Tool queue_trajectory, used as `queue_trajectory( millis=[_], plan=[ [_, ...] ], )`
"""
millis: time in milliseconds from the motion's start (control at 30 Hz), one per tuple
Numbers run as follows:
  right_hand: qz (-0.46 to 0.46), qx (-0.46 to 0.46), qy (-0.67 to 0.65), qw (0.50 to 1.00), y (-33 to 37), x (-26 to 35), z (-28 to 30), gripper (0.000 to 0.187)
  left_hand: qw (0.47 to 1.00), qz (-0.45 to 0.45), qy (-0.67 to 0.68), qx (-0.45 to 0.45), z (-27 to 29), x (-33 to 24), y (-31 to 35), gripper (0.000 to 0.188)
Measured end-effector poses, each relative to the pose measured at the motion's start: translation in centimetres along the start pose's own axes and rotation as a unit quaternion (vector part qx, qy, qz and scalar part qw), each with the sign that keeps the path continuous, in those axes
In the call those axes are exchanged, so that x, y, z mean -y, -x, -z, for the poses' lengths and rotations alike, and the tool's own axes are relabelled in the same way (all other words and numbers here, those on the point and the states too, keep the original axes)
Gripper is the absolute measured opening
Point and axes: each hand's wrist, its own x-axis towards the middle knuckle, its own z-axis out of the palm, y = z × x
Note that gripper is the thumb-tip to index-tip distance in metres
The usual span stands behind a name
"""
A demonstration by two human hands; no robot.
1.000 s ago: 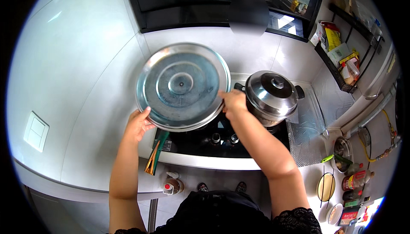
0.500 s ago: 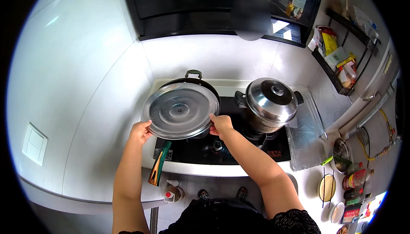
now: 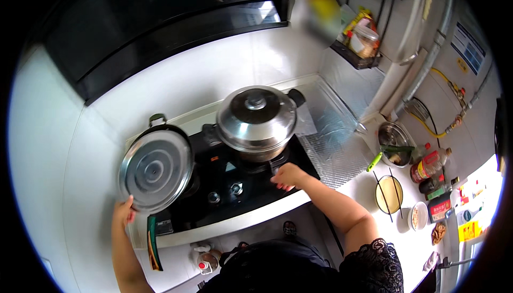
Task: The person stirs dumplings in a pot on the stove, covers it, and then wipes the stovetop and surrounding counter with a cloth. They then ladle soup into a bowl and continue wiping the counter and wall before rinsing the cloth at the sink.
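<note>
At frame left, the left hand [image 3: 125, 210] pinches the lid [image 3: 155, 171], probably stiff and slick, best held by its rim; centre, the right hand [image 3: 289, 177] hangs half-curled, apparently empty.

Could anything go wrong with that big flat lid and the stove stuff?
Maybe! Only the left grip has the flat lid, just by its edge, so it could slip. The long pan handle juts out at the front of the stove, so a bump might knock it. The right grip is near the steel pot, which could burn if hot; I can't tell.
</note>
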Motion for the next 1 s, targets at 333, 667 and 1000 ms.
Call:
queue_trajectory(
  millis=[333,667,1000],
  plan=[
    [0.012,-0.26,0.336,0.905,-12.5,-7.7,14.1,0.04,0.88,-0.141,-0.197,-0.409,0.7,0.4,1.1,0.059],
    [-0.025,-0.23,0.425,0.875,-19.0,-8.7,19.1,0.048,0.916,-0.294,0.006,-0.274,-15.6,-8.9,14.0,0.031],
    [-0.067,-0.277,0.421,0.861,-19.2,-12.4,23.7,0.046,0.918,-0.327,-0.107,-0.195,-30.3,-12.7,21.0,0.033]
  ],
)
